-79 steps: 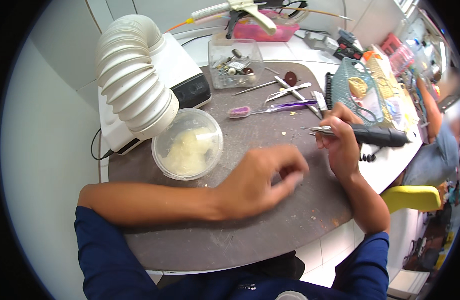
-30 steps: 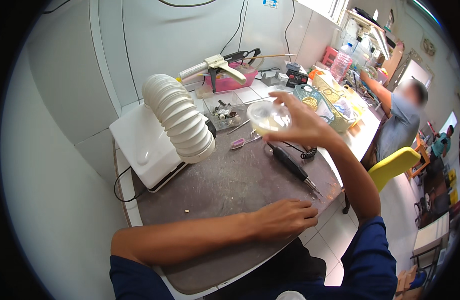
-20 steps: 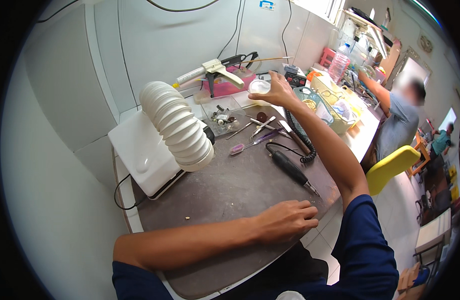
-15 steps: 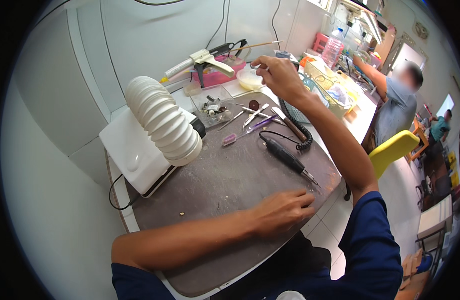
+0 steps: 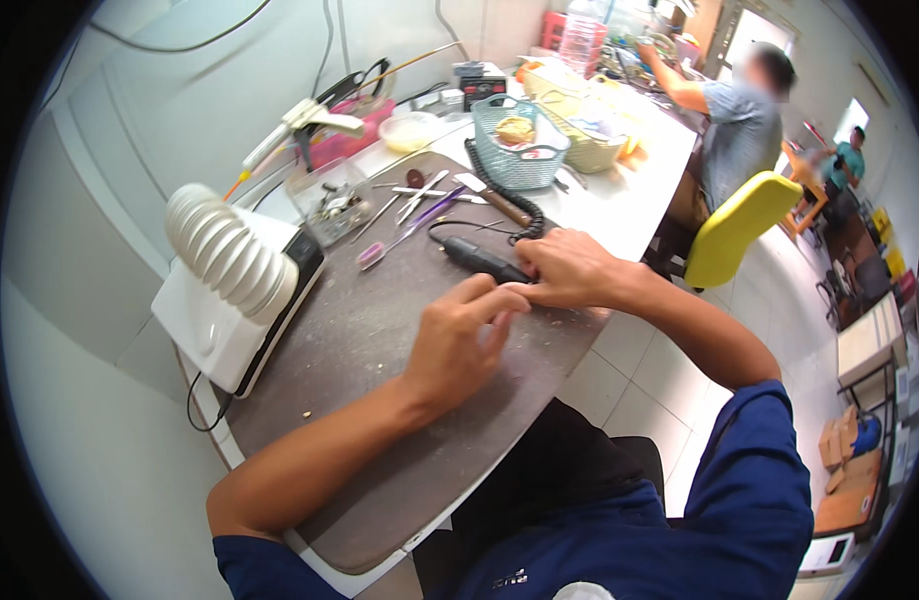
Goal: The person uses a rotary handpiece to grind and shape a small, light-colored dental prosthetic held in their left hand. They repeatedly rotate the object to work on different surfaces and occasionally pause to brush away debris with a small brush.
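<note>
My left hand [image 5: 454, 340] is raised over the brown work mat [image 5: 349, 345], its fingers bent and thumb turned inward. Its fingertips meet those of my right hand [image 5: 574, 268], whose fingers are curled in a pinch. Whatever is between the fingers is too small or hidden to make out. Just behind the fingertips lies a black rotary handpiece [image 5: 479, 258] on the mat, its front end covered by my hands. Beyond it are a purple-handled brush [image 5: 414, 228], a wooden-handled knife [image 5: 501, 203] and several slim metal tools. A tiny pale bit [image 5: 306, 414] lies near my left forearm.
A white machine [image 5: 219, 340] with a ribbed hose [image 5: 229, 255] stands at left. Behind the mat are a clear box of small parts [image 5: 329, 203], a pale bowl [image 5: 409, 131], a glue gun [image 5: 299, 122] and a blue basket [image 5: 519, 165]. A co-worker [image 5: 744, 130] sits at right.
My right hand has come back from beside the pale bowl toward me. My left hand has lifted off the mat to meet it. The view has shifted to the right.
</note>
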The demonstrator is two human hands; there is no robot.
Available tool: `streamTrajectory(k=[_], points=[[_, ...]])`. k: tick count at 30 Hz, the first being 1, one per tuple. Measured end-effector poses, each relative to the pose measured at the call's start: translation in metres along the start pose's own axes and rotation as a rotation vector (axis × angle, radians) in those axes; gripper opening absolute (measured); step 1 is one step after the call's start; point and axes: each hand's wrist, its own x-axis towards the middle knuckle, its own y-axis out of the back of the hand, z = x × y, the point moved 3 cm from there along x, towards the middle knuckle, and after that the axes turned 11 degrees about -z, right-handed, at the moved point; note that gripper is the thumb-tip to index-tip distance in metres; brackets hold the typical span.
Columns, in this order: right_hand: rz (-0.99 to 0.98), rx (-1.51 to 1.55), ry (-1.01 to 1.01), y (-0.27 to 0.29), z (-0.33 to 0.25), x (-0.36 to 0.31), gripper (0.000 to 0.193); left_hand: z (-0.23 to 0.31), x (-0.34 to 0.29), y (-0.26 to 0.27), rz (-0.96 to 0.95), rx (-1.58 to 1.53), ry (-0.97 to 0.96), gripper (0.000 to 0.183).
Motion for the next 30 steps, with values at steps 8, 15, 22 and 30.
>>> streamTrajectory(k=[8,15,22,30], points=[[0.209,0.89,0.192,0.014,-0.001,0.02,0.046,-0.033,0.008,0.035,0.376,-0.35,0.31,0.009],[0.32,1.715,0.607,0.04,-0.036,0.059,0.021,-0.067,-0.019,0.043,0.488,-0.579,0.473,0.015],[0.309,1.37,0.717,0.022,-0.061,0.094,0.026,-0.06,-0.024,0.064,0.588,-0.523,0.381,0.018],[0.285,1.206,0.772,0.008,-0.052,0.099,0.011,-0.069,-0.028,0.07,0.628,-0.632,0.54,0.022]])
